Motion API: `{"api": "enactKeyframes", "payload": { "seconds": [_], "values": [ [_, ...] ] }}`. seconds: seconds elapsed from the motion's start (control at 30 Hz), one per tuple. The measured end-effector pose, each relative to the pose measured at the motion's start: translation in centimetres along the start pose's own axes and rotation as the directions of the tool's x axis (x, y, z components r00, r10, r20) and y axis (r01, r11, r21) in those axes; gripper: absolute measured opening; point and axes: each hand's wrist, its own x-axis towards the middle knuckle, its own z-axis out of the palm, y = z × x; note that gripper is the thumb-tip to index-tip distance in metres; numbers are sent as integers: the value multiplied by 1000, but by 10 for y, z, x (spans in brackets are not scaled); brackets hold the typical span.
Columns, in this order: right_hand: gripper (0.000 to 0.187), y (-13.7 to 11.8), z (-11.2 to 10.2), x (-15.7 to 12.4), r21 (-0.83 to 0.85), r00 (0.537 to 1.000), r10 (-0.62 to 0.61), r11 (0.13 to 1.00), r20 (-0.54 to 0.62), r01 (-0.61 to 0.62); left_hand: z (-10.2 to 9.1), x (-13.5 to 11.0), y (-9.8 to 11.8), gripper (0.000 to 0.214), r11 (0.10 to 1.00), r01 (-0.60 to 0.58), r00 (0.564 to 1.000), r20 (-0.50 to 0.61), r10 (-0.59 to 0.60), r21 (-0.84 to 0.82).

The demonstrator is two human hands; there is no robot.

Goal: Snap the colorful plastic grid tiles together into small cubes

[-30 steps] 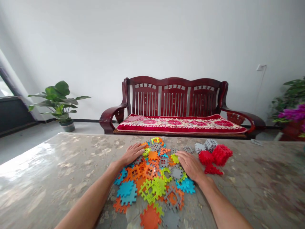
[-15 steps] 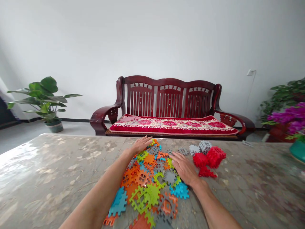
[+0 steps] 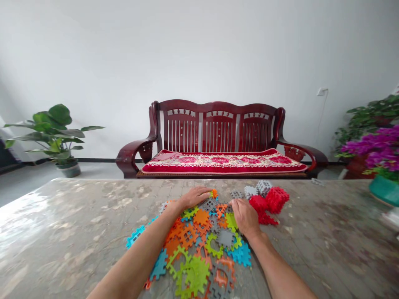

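Observation:
A loose pile of flat plastic interlocking building tiles with toothed edges lies on the table, in orange, lime green, blue and grey; an orange tile (image 3: 201,217) and a green tile (image 3: 197,270) show on top. My left hand (image 3: 195,197) lies flat across the pile's far left edge, fingers stretched to the right. At the right side, my right hand (image 3: 247,216) rests with bent fingers against the pile, its fingertips touching near a small grey tile (image 3: 230,208); its thumb is hidden. Close behind that hand are red assembled blocks (image 3: 277,199) and a grey cube (image 3: 263,187).
The patterned table (image 3: 93,216) stretches wide on both sides. A blue tile (image 3: 135,236) sits left of my left forearm. Purple flowers in a teal pot (image 3: 385,189) stand at the right edge. Beyond the table is a wooden bench (image 3: 220,124) with a red cushion.
Both hands have shifted along the pile's edges; my right hand's fingers are more bent. Blue tiles now show left of my left forearm. The view has turned slightly.

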Motion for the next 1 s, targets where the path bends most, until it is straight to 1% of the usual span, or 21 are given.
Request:
{"api": "enactKeyframes", "payload": {
  "seconds": [0.07,0.1,0.17,0.23,0.3,0.37,0.4,0.43,0.5,0.57,0.67,0.7,0.77,0.87,0.93,1.0],
  "values": [
    [42,3,1,-1,33,998,59,998,-13,-59,-6,-6,7,58,999,13,1000,-4,-13,-47],
    [41,4,2,-1,49,996,87,995,-12,-86,-11,-11,8,59,998,36,999,-25,-38,-55],
    [35,5,3,-1,59,991,132,990,4,-132,-25,-30,6,62,994,93,994,-46,-96,-63],
    [31,5,3,0,39,989,144,989,34,-146,-38,-56,-5,61,987,144,985,-90,-150,-71],
    [30,3,2,0,5,990,124,992,66,-124,-47,-87,-23,63,968,246,957,-146,-250,-45],
    [30,1,1,0,-34,991,91,996,96,-89,-48,-118,-43,64,927,375,909,-193,-370,-12],
    [30,0,0,0,-55,991,77,996,113,-71,-45,-131,-52,64,900,437,878,-220,-425,4],
    [30,-1,-1,0,-77,989,66,995,131,-57,-41,-142,-59,62,880,475,856,-242,-457,20],
    [32,-3,-2,0,-110,986,57,993,158,-39,-30,-156,-65,59,855,516,837,-237,-493,43],
    [34,-5,-3,0,-133,983,71,990,167,-49,-20,-156,-61,58,833,551,814,-254,-523,51],
    [34,-7,-5,1,-162,978,112,983,177,-84,-8,-140,-45,57,850,526,821,-258,-509,-2],
    [34,-7,-5,1,-170,975,123,981,184,-92,-6,-132,-40,58,859,511,825,-261,-500,-31],
    [32,-7,-5,2,-173,971,138,979,194,-104,-2,-119,-31,57,871,480,820,-296,-489,-108],
    [31,-8,-5,3,-151,967,182,976,180,-156,-1,-112,-28,61,890,361,805,-388,-449,-280],
    [31,-8,-5,3,-128,962,228,970,153,-209,-2,-117,-32,65,885,290,778,-449,-440,-365],
    [29,-7,-4,2,-93,953,274,960,126,-264,-2,-126,-38,66,867,291,715,-510,-478,-405]
  ]
}}
